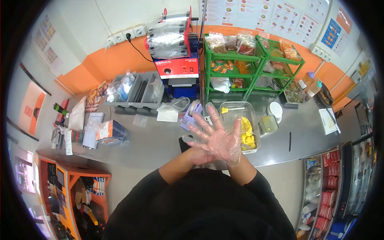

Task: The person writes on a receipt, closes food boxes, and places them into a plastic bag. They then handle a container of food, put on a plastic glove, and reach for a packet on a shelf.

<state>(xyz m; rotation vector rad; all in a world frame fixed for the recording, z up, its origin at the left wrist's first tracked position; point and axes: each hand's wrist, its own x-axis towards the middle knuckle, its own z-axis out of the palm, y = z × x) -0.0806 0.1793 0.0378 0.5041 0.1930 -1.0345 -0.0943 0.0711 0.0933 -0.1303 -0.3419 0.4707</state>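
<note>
One clear glove (233,157) is the matter in hand. It sits over your right hand (216,140), fingers spread wide and holding nothing, above the near edge of the bench (156,140) about midway along it. Your left hand (195,155) is tucked against the right wrist at the glove's cuff. Its fingers are hidden, so you cannot tell whether they pinch the film or only press on it.

By the look of it you are seating the glove. The film looks loose at the fingertips, so the next move probably calls for a pull at the cuff with the fingers kept splayed.

Just beyond your fingertips lies a clear tub (236,114) with yellow pieces along its right side, and a smaller tub (269,124) sits just to its right. A purple tape dispenser (191,114) is near on the left.

Bare bench opens left of your hands, as far as the stacked packets (112,131), and right toward a black pen (290,141). The green rack (248,68) and the sealing machine (176,60) fill the back edge.
</note>
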